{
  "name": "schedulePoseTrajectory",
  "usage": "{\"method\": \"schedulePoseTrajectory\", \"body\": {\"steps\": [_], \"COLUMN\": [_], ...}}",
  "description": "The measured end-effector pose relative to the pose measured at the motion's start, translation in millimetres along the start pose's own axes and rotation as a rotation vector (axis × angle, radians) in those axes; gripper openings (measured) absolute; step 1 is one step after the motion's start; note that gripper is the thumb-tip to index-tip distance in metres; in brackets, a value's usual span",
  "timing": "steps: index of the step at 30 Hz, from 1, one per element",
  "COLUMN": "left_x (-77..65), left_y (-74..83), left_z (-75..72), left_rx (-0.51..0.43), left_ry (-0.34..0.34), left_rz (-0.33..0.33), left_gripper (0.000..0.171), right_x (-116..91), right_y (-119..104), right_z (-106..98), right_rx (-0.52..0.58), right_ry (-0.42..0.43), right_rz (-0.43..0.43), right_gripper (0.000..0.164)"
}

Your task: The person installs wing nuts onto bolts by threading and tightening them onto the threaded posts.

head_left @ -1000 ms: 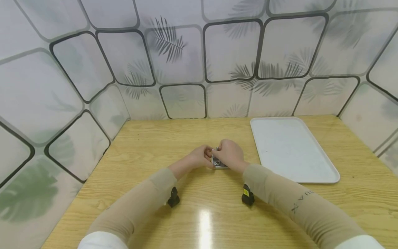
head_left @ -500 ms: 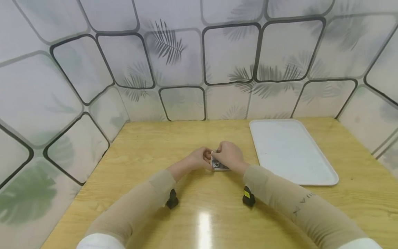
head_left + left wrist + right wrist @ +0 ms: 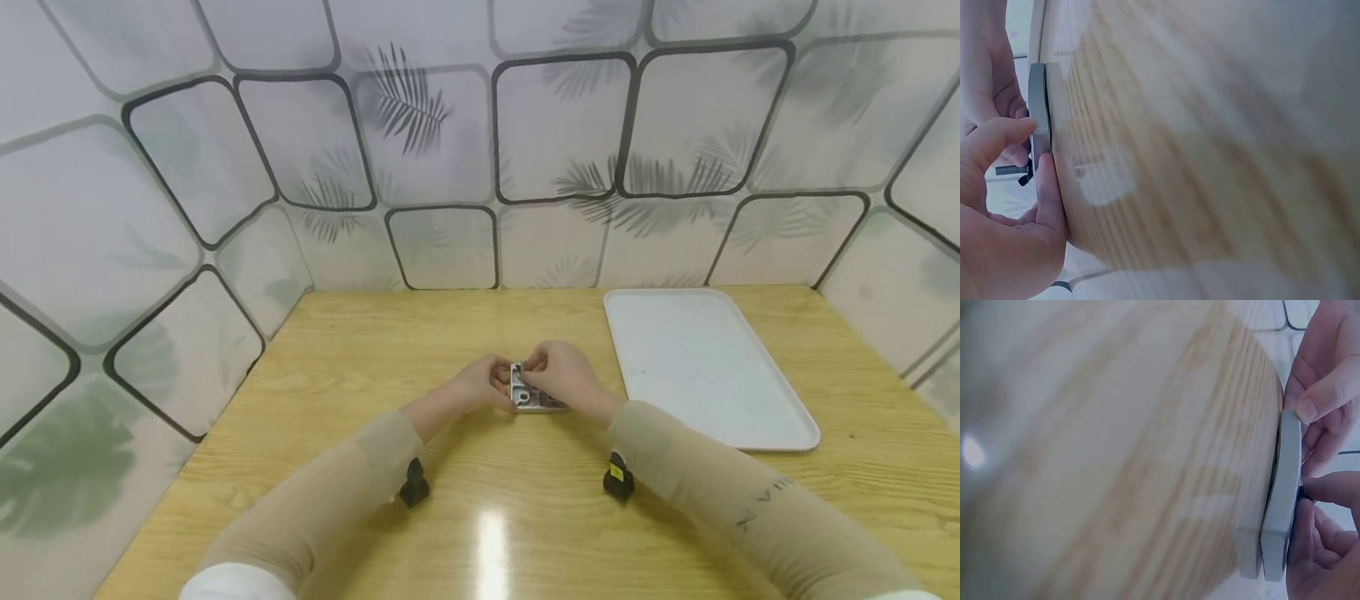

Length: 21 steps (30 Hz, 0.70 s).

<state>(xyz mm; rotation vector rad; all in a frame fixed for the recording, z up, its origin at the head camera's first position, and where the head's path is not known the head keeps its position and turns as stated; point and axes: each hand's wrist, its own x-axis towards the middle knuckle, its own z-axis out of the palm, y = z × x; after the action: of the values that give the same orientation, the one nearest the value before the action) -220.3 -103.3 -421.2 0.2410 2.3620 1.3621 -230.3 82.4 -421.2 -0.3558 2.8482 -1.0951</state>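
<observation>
A small silver-grey metal plate (image 3: 530, 398) with recesses and a round hole in its top lies at the middle of the table. At its left end my left hand (image 3: 478, 385) grips it, thumb on the near edge and fingers behind. The left wrist view shows the left thumb and a finger against the plate's side (image 3: 1040, 103). A dark threaded screw (image 3: 1011, 170) stands up from the plate there. My right hand (image 3: 564, 373) is over the plate, thumb and forefinger pinching a small dark piece (image 3: 1303, 492) at its top, mostly hidden by the fingers.
A white rectangular tray (image 3: 697, 358) lies on the wooden table (image 3: 375, 342) to the right of the hands. Patterned walls (image 3: 442, 167) close off the back and both sides. Black wrist cameras hang below both sleeves.
My right hand has shifted a little to the right and changed its finger position, baring more of the plate's top. The left hand keeps its grip at the left end.
</observation>
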Motion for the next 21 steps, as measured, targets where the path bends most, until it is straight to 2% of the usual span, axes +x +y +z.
{"method": "schedulePoseTrajectory", "body": {"steps": [11,21], "left_x": [1.9,-0.1], "left_y": [3.3,5.8], "left_z": [2.4,0.3], "left_rx": [-0.017,-0.019], "left_ry": [-0.008,-0.019], "left_rz": [-0.007,-0.019], "left_gripper": [0.076,0.079], "right_x": [-3.9,-10.6], "right_y": [7.9,11.9], "right_z": [-7.9,-14.4], "right_rx": [0.073,0.067], "right_ry": [-0.059,-0.104], "right_rz": [-0.034,-0.081], "right_gripper": [0.025,0.030]}}
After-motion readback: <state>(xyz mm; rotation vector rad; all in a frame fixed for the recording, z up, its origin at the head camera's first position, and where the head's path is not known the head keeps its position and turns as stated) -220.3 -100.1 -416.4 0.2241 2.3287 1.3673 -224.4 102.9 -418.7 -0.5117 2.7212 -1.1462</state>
